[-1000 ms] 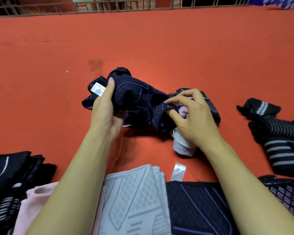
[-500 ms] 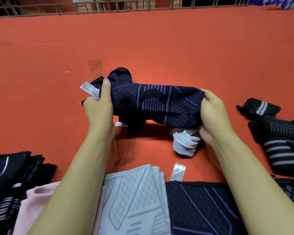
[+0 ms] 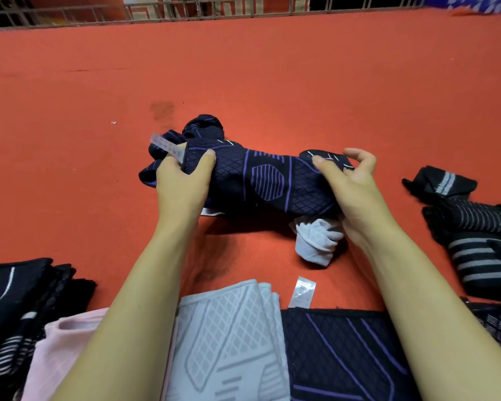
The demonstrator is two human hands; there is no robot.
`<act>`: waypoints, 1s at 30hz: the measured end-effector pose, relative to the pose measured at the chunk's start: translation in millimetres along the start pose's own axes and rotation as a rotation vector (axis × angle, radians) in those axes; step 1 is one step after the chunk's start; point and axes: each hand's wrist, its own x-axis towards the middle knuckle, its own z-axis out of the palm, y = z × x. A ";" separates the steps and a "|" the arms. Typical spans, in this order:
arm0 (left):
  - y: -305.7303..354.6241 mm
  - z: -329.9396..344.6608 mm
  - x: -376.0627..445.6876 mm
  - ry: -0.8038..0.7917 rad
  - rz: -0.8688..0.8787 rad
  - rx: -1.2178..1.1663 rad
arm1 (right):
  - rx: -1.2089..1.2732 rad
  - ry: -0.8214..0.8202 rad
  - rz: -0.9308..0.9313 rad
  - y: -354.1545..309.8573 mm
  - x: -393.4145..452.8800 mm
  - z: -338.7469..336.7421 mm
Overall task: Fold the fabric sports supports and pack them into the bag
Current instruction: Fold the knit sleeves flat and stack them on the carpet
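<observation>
Here navy support (image 3: 261,180) pinched between both hands' fingers (image 3: 206,157).

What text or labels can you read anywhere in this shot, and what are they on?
No text can be read.
White tag on the navy support, by the left hand: print too blurred.
White tag lying on the red surface at the flat navy piece's edge: print too small.

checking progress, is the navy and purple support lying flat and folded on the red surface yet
No, the navy and purple support is bunched and gripped at its ends by the left hand and right hand.
</observation>
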 end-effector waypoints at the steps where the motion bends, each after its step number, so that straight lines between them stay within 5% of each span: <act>1: 0.6 -0.8 -0.3 0.010 0.010 0.008 | -0.046 -0.007 -0.006 3.4 0.8 0.1; 15: 3.9 -2.2 0.2 0.077 0.046 -0.215 | 0.124 -0.167 0.071 -0.1 -2.9 -0.3; 27: 4.9 -3.8 -2.1 0.085 0.163 -0.166 | 0.078 0.094 -0.239 -11.3 -6.5 -4.6; 30: 4.5 -5.9 -1.2 0.092 0.142 -0.196 | 0.143 -0.020 -0.264 -9.3 -4.2 -8.0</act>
